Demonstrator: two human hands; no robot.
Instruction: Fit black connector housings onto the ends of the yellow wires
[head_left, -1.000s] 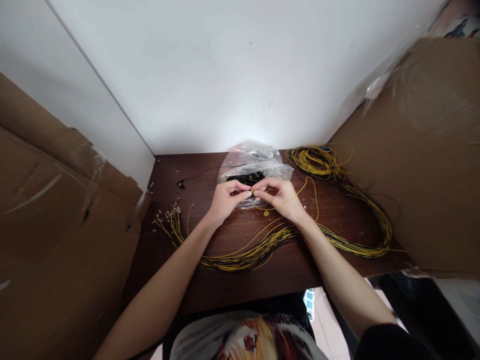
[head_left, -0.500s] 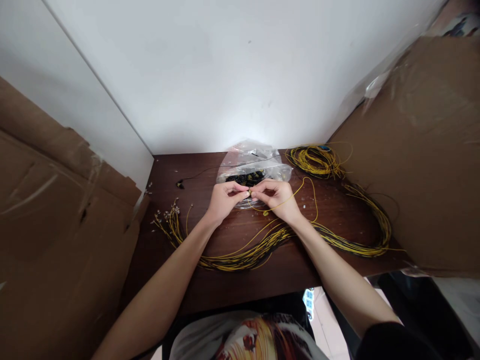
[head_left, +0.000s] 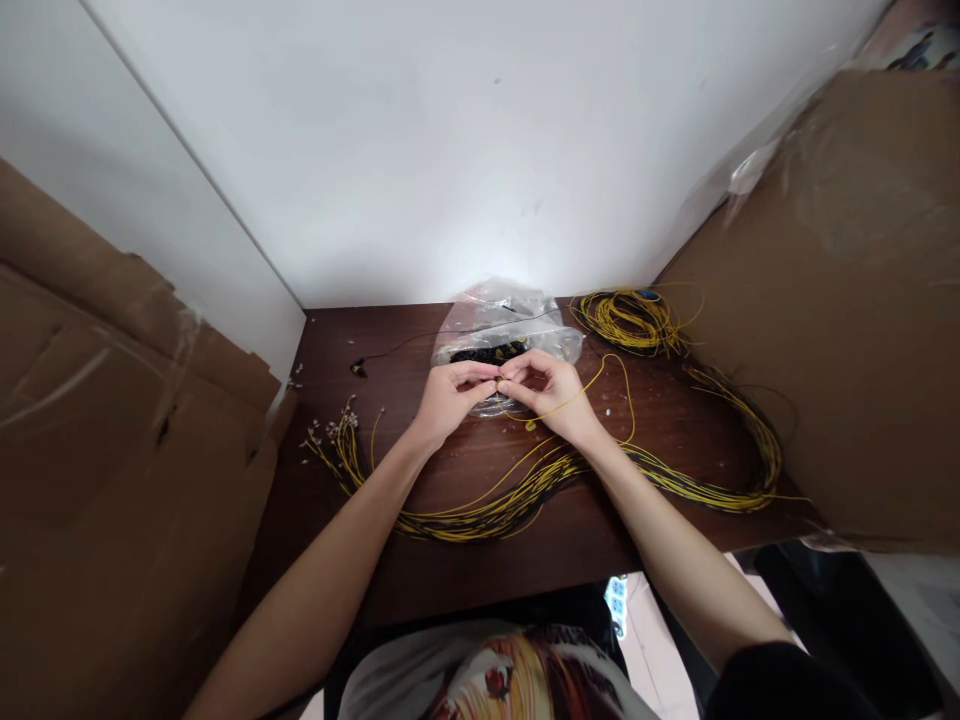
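My left hand [head_left: 445,402] and my right hand [head_left: 559,398] meet fingertip to fingertip above a clear plastic bag [head_left: 480,315]. Both are closed in a pinch on one small yellowish part [head_left: 499,384], mostly hidden by the fingers. A thin yellow wire [head_left: 627,385] runs from the fingertips, passes by my right hand and loops back towards the bundle. Small black and yellow parts [head_left: 480,354] fill the bag just behind my fingers. Below my wrists stretches a long bundle of yellow and black wires [head_left: 472,524], its left ends [head_left: 334,430] tipped with small pale pieces.
A coil of yellow wire [head_left: 630,325] lies at the back right of the brown table [head_left: 465,580]. A small dark piece on a thin black wire [head_left: 358,368] rests at the back left. Cardboard [head_left: 127,450] stands on the left and another cardboard panel [head_left: 847,330] on the right.
The fingers of my right hand have shifted slightly around the small part, which is more covered now. Both hands stay in the same place.
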